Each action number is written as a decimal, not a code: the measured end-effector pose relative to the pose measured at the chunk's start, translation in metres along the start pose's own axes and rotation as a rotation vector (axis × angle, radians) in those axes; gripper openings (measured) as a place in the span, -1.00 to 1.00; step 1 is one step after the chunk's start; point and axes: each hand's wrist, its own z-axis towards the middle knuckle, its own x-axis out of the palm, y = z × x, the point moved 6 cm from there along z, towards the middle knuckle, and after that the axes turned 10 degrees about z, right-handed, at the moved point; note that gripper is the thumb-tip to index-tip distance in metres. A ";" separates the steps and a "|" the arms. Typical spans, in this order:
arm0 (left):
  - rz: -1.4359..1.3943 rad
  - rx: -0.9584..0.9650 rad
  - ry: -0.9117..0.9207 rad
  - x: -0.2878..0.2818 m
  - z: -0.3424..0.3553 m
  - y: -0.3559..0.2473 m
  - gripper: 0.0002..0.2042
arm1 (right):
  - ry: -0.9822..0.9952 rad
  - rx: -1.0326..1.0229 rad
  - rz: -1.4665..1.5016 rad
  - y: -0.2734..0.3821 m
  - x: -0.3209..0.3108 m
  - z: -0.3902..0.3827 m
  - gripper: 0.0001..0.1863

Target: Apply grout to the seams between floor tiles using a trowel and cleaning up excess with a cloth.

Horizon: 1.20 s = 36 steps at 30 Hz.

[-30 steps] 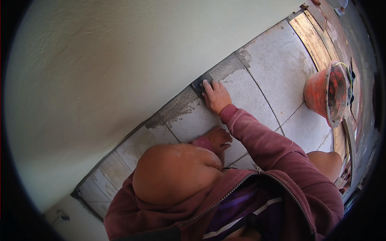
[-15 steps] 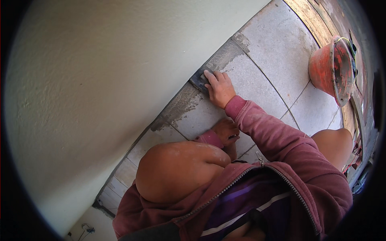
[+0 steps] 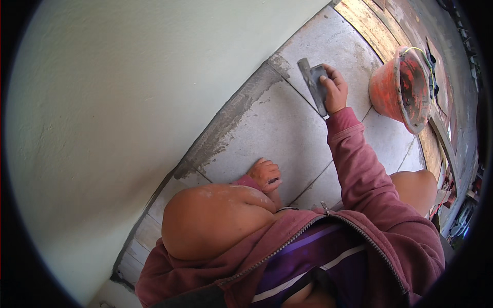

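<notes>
Trowel (image 3: pixel 310 84) is clamped in the right hand (image 3: pixel 336 93) and is held tilted over the pale tiles (image 3: pixel 290 128), between the wall (image 3: pixel 113 102) and the red bucket (image 3: pixel 385 90). Grey mortar (image 3: pixel 233 113) is spread along the wall's foot. The left hand (image 3: pixel 264 173) is held near the bare knee (image 3: pixel 205 220), fingers curled; whether anything is gripped there cannot be told.

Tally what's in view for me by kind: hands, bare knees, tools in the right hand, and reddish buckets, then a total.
Hands: 2 (left hand, right hand)
Bare knees: 2 (left knee, right knee)
Tools in the right hand: 1 (grey flat tool)
Buckets: 1 (reddish bucket)
Total: 6
</notes>
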 end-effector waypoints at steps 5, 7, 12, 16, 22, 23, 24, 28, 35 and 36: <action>-0.264 -0.240 -0.012 -0.030 0.030 0.014 -0.89 | -0.410 -0.408 -0.594 0.138 -0.182 0.114 -0.83; -0.252 -0.160 0.107 -0.040 0.083 0.008 -0.83 | -0.349 -0.468 -1.085 0.218 -0.241 0.102 -0.84; -0.443 -0.063 0.337 -0.059 0.226 -0.012 -0.53 | -0.207 -0.012 0.208 0.253 -0.324 0.023 -0.76; -0.414 -0.446 0.492 -0.012 0.339 -0.001 -0.52 | -0.149 -0.088 0.218 0.241 -0.337 -0.013 -0.71; -1.016 -0.743 0.302 0.050 0.412 -0.034 -0.73 | -0.163 -0.211 -0.392 0.237 -0.358 -0.013 -0.83; -1.120 -0.697 0.236 0.043 0.414 -0.039 -0.77 | -0.146 -0.146 -0.559 0.230 -0.362 -0.010 -0.87; -1.097 -0.718 0.213 0.041 0.410 -0.043 -0.80 | -0.120 -0.076 -0.724 0.221 -0.363 -0.009 -0.88; -0.966 -0.572 0.069 0.013 0.371 -0.036 -0.80 | -0.161 0.153 -0.787 0.181 -0.340 -0.021 -0.75; -1.114 -0.625 -0.026 -0.006 0.339 -0.009 -0.89 | 0.358 -0.324 -1.074 0.154 -0.233 -0.051 -0.47; -1.119 -0.608 -0.043 -0.006 0.338 -0.010 -0.89 | 0.378 -0.358 -1.119 0.152 -0.232 -0.055 -0.45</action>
